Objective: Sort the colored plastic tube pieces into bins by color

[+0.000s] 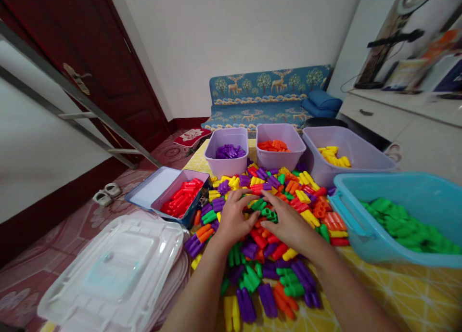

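Left hand [235,215], right hand [287,221], colourful plastic pieces [259,239]

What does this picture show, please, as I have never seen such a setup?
There is no machine: a camera worn on a person's head looks forward and down. The bare left hand and right hand curve, fingers apart, around green pieces in a heap of mixed plastic pieces on a yellow patterned tablecloth; no piece is clearly held. Behind the heap, three lilac bins hold purple, orange and yellow pieces. An aqua bin at right holds green ones; an open hinged box at left, red ones. Translucent lids lie stacked nearby.
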A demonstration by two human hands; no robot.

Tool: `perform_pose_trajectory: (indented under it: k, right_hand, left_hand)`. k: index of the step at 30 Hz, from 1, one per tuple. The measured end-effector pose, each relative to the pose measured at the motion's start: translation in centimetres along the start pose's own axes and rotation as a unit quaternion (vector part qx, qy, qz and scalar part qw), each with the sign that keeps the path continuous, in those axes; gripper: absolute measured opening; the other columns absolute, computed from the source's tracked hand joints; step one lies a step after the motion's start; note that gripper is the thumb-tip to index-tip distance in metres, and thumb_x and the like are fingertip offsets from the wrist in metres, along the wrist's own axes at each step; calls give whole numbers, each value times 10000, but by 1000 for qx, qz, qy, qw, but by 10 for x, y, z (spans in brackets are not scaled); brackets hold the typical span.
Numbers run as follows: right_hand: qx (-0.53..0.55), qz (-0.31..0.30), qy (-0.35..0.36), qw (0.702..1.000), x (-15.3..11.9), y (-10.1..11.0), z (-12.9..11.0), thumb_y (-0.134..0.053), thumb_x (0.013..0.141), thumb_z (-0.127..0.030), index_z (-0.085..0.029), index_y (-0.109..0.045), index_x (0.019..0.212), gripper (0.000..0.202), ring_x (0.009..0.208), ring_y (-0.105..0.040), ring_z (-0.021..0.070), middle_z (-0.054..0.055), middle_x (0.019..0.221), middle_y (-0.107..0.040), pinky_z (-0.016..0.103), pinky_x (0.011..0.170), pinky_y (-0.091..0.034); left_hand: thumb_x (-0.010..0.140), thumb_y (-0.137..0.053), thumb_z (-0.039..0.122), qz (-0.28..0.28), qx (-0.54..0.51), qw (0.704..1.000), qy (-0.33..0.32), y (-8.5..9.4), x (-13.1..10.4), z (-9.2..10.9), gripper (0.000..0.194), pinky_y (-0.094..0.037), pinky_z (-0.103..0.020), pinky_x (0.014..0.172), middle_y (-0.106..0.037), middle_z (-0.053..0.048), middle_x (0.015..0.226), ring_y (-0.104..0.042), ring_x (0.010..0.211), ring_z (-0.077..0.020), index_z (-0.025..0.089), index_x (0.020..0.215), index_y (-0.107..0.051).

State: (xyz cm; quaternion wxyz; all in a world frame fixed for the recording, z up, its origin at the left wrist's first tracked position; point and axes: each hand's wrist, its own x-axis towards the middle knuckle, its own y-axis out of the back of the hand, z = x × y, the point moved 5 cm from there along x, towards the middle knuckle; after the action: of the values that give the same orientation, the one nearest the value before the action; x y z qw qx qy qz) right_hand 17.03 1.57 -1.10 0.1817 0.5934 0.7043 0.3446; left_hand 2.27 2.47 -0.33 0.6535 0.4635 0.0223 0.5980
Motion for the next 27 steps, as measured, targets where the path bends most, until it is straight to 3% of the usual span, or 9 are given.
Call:
perform_pose_trajectory:
  k: [4,7,12,15,19,22,25,27]
  right_hand:
    - [93,5,6,996,2,-3,-9,-591,707,-114,-203,-421,1399,718,1242,-522,254,114,1399,-506,461,1052,-410]
    - [178,20,18,984,2,-7,-14,-587,713,-109,-252,-459,1364,679,1206,-549,237,77,1361,-541,439,1012,-455]
    - [232,46,28,971,3,-14,-15,-588,745,-137,-263,-491,1326,602,1246,-514,223,61,1391,-509,398,970,-490]
    - [176,63,35,982,3,-15,-14,-587,751,-124,-232,-539,1275,537,1195,-549,215,78,1320,-563,395,970,-485]
    - [45,86,68,993,3,-7,-16,-603,779,-153,-208,-677,1049,286,1042,-610,227,73,1071,-682,410,961,-467]
    - [-1,150,52,987,1,10,-14,-619,805,-245,-227,-704,961,179,992,-617,251,63,982,-710,421,916,-473]
    - [70,244,2,967,-4,35,-7,-631,815,-367,-204,-696,964,231,914,-640,245,74,945,-712,398,853,-491]
    - [173,306,-27,936,-8,51,-2,-637,816,-399,-190,-685,962,259,776,-640,200,43,828,-694,351,762,-505]
  left_hand:
    - [724,-546,14,35,-132,991,-6,0,1,-3,422,-461,-385,971,-628,-67,1157,-574,1108,-211,229,1062,-679]
    - [715,-494,-14,81,-237,967,41,0,0,-11,434,-506,-325,898,-658,-59,1099,-611,1058,-189,219,1024,-690]
    - [749,-637,143,119,-401,894,160,-5,-2,-19,289,-544,-265,760,-707,-58,991,-670,868,-165,189,1034,-653]
    - [748,-693,252,142,-428,869,204,-6,-3,-21,320,-546,-230,662,-709,-46,928,-671,780,-147,181,1051,-620]
    - [780,-673,307,166,-345,900,211,-2,-5,-25,348,-525,-206,587,-696,-45,921,-649,733,-137,173,1095,-614]
    - [822,-625,320,177,-248,932,198,2,-7,-26,320,-529,-233,626,-700,-51,955,-654,783,-160,180,1110,-633]
    - [842,-602,316,163,-167,954,187,5,-7,-24,283,-532,-275,711,-709,-51,975,-664,846,-189,189,1090,-657]
    - [849,-594,321,148,-140,962,184,4,-8,-23,279,-529,-298,753,-713,-51,990,-667,863,-200,194,1089,-659]
